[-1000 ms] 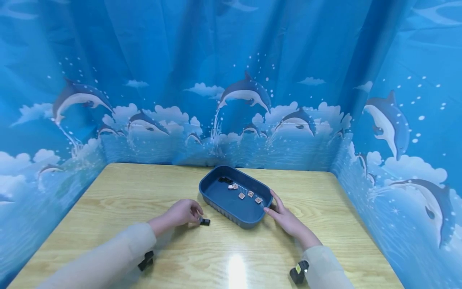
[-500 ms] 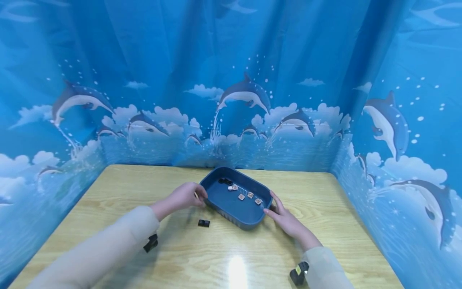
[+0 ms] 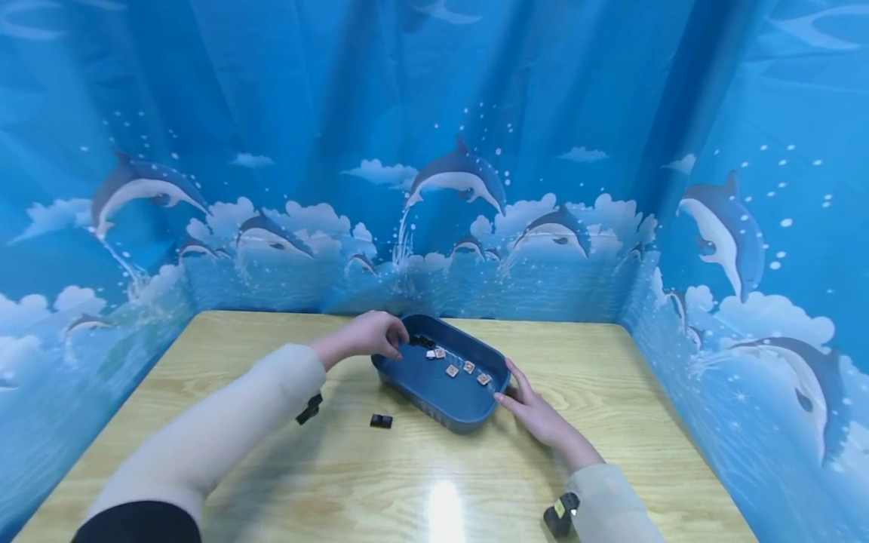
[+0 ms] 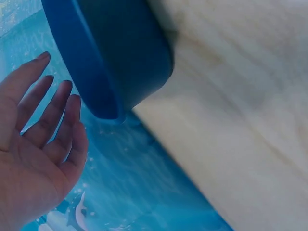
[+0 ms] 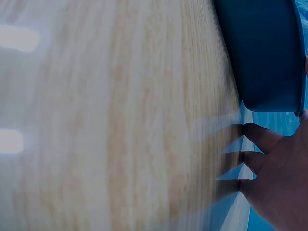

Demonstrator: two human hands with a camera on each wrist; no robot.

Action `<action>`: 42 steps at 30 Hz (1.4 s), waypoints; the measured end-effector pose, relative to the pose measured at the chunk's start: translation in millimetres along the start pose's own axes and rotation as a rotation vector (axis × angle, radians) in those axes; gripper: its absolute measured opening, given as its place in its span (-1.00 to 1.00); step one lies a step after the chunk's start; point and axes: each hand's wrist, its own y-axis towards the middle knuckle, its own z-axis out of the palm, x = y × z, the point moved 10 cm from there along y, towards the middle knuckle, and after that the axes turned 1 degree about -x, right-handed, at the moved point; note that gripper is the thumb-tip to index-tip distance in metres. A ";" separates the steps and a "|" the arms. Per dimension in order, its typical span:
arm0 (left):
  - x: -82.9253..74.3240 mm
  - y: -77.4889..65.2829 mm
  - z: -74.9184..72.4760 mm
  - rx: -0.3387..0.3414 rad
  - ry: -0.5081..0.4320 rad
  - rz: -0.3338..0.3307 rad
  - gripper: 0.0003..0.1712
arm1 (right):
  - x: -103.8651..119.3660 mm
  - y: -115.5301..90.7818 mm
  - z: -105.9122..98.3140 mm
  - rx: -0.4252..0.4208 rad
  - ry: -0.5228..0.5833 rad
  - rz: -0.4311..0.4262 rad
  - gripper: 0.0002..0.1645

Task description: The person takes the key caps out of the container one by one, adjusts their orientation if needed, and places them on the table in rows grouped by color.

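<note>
A dark blue tray (image 3: 434, 396) with ribbed sides sits at the back of the table. Over its left end hovers my left hand (image 3: 373, 335), fingers loosely bent and apart; the left wrist view shows nothing in that hand (image 4: 43, 154). My right hand (image 3: 539, 415) touches the tray's right end with spread thumb and index finger. Its other fingers rest on the table in the right wrist view. Inside the tray lie small black pieces (image 3: 422, 342) and several small square pale tiles (image 3: 452, 371) with reddish marks. Two small black blocks (image 3: 382, 421) lie side by side on the table.
The pale wood table (image 3: 285, 415) is bounded by a blue dolphin-print curtain (image 3: 305, 136) at the back and sides. Black devices (image 3: 560, 514) are strapped at both wrists. Light glares off the table's front (image 3: 445, 513).
My left hand has left the two black blocks on the table and moved up and right, over the tray's left end. My right hand has stayed at the tray.
</note>
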 end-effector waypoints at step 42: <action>-11.0 85.4 46.6 0.355 0.320 -0.002 -0.42 | -2.3 -0.6 -0.1 -0.024 -0.019 0.017 -0.07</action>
